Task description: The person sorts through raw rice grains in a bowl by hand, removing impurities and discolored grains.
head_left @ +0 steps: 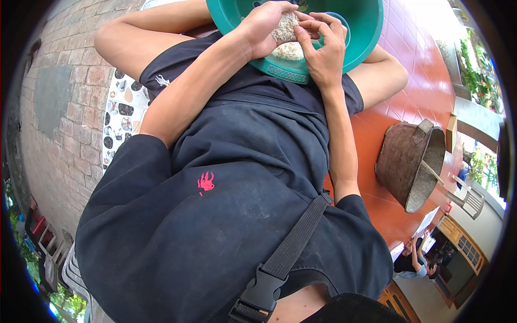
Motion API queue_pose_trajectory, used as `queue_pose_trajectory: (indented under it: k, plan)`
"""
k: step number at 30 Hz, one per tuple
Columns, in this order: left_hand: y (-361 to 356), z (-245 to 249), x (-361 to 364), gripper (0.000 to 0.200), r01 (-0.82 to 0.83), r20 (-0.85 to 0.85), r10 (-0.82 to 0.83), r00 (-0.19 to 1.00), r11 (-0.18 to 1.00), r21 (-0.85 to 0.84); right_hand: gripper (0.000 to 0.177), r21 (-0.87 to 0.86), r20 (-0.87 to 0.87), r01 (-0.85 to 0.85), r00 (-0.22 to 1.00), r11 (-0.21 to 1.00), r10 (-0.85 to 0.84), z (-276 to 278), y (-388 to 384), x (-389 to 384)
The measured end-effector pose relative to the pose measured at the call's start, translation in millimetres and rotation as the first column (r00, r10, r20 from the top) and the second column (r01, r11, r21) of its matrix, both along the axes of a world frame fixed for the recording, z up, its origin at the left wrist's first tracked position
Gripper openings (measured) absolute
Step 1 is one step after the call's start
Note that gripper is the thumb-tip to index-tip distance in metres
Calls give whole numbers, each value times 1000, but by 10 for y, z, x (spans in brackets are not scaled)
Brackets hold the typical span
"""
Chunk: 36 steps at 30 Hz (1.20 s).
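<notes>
My left hand (pixel 264 31) is turned palm up and cradles a clump of white rice grains (pixel 285 28), its fingers curled under it. My right hand (pixel 327 51) meets it from the other side, thumb and fingertips pressed on the clump's edge. Both hands are above a green plastic basin (pixel 369 32) resting on my lap. Below the clump, a rounded mass of rice (pixel 289 51) lies near the basin's close side. A clear round-rimmed container (pixel 344 27) sits inside the basin, partly hidden behind my right fingers.
A large worn brown tub (pixel 401 161) lies tilted on the red tiled floor (pixel 355 185) to my right, with a stick across its mouth. Farther right, a person (pixel 414 261) is near a white plastic chair (pixel 471 202). Brick paving (pixel 81 107) stretches along my left.
</notes>
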<state>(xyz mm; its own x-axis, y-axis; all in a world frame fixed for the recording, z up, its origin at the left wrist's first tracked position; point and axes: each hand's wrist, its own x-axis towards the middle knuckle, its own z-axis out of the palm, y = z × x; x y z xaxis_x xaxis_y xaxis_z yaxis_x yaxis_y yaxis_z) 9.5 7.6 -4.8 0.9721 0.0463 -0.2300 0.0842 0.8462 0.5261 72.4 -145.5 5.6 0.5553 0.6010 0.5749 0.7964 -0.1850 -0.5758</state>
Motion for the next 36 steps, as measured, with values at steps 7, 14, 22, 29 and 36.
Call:
queue_pose_trajectory:
  k: [7,14,22,29,36]
  plan:
    - [12,15,-5,40,-16,-33,15,999,1000,-24,12,8,24,-1,1000,1000,1,-42,-2,53]
    - [20,4,2,44,30,7,-30,1000,999,-43,10,51,-113,-18,993,999,23,4,-39,70]
    - [20,-9,3,44,29,23,-27,999,995,-94,12,207,-270,-41,958,978,97,-40,-65,151]
    - [1,118,-17,44,20,-32,-22,999,998,-64,15,289,-379,-14,916,957,128,-34,-72,117]
    - [-2,233,-47,46,9,-118,-11,993,1000,-21,17,242,-229,311,939,919,-257,-9,-77,84]
